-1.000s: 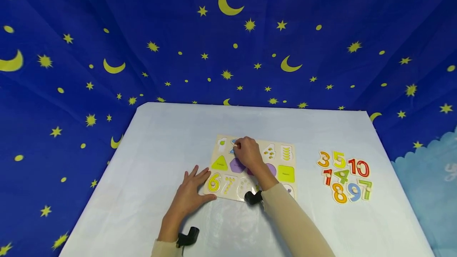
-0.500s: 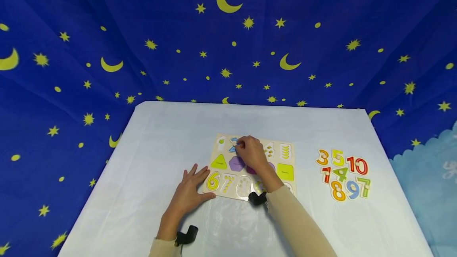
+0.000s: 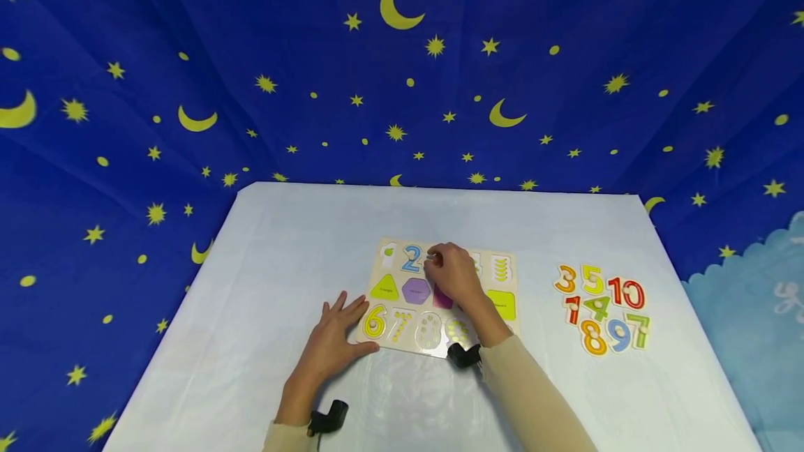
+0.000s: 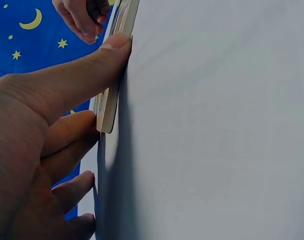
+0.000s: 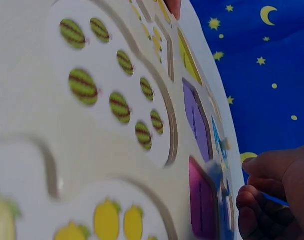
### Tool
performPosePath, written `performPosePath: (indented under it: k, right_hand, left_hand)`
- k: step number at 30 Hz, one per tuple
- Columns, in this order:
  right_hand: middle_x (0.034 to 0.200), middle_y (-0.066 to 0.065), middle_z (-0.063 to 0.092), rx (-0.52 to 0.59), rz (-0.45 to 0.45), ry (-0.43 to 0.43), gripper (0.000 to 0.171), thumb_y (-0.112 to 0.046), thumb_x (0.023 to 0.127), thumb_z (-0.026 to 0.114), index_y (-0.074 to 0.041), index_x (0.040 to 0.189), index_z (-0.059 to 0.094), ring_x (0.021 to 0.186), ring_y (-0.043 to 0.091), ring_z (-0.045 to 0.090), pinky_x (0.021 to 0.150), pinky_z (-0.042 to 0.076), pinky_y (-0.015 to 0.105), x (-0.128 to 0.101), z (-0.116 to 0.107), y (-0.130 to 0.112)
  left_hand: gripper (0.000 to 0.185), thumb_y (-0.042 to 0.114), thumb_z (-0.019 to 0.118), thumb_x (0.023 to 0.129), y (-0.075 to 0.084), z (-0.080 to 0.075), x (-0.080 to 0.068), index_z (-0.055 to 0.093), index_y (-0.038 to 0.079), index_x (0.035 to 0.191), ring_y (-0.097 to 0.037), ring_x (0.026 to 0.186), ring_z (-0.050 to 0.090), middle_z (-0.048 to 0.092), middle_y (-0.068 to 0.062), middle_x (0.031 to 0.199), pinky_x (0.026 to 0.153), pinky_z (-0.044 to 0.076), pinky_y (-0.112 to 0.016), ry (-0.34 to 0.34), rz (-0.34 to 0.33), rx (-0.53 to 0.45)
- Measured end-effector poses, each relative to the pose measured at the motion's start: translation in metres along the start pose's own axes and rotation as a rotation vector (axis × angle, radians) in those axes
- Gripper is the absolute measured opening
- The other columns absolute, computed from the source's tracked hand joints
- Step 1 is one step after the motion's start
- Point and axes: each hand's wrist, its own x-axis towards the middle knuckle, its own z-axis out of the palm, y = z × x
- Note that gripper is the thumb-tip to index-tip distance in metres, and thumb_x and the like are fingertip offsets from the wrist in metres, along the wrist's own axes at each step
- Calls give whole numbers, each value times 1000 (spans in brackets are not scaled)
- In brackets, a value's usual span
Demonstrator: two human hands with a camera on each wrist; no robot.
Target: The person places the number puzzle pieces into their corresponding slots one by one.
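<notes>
My left hand lies at the lower left corner of the wooden number puzzle board. In the left wrist view its straight thumb presses on the near edge and a finger touches the side by the corner. Over the board's top row is my right hand, fingers loosely curled, with nothing visible in its grasp. Just left of its fingertips the blue number 2 sits in its slot. The yellow number 6 fills the slot nearest my left hand.
Several loose number pieces lie in a group right of the board, among them a red 10, an orange 8 and a blue 9. A blue curtain with moons and stars hangs behind the white table.
My right hand has moved off the blue number 2 to the right, leaving it uncovered in its slot. My left hand has stayed at the board's corner.
</notes>
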Motion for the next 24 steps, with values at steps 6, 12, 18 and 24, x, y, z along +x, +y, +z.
performPosePath:
  k: [6, 12, 18, 24]
  right_hand:
    - [78, 0, 61, 0, 21, -7, 20, -17, 83, 70, -4, 98, 73, 70, 14, 55, 66, 50, 32, -7, -7, 8]
    - [79, -1, 61, 5, 20, 4, 22, -21, 84, 70, -5, 99, 73, 70, 13, 56, 63, 50, 32, -10, -15, 14]
    - [79, 0, 61, -6, 30, 10, 25, -21, 82, 73, -3, 101, 72, 69, 13, 55, 62, 49, 32, -11, -23, 19]
    - [78, 0, 62, -29, 38, 15, 23, -20, 84, 72, -4, 100, 72, 70, 13, 56, 64, 49, 33, -12, -28, 25]
  left_hand:
    - [88, 45, 86, 65, 0, 1, -1, 51, 17, 140, -23, 144, 18, 43, 6, 147, 116, 7, -50, 3, 2, 6]
    - [87, 45, 86, 65, 0, 0, -3, 52, 17, 140, -24, 143, 18, 43, 7, 146, 116, 7, -50, 2, -5, 5]
    - [87, 45, 85, 66, 2, -1, -2, 51, 16, 141, -23, 144, 18, 42, 6, 147, 117, 7, -49, 1, 14, -6]
    - [87, 45, 85, 66, 4, -2, -1, 51, 15, 141, -22, 144, 17, 42, 5, 147, 117, 7, -48, -6, 14, 4]
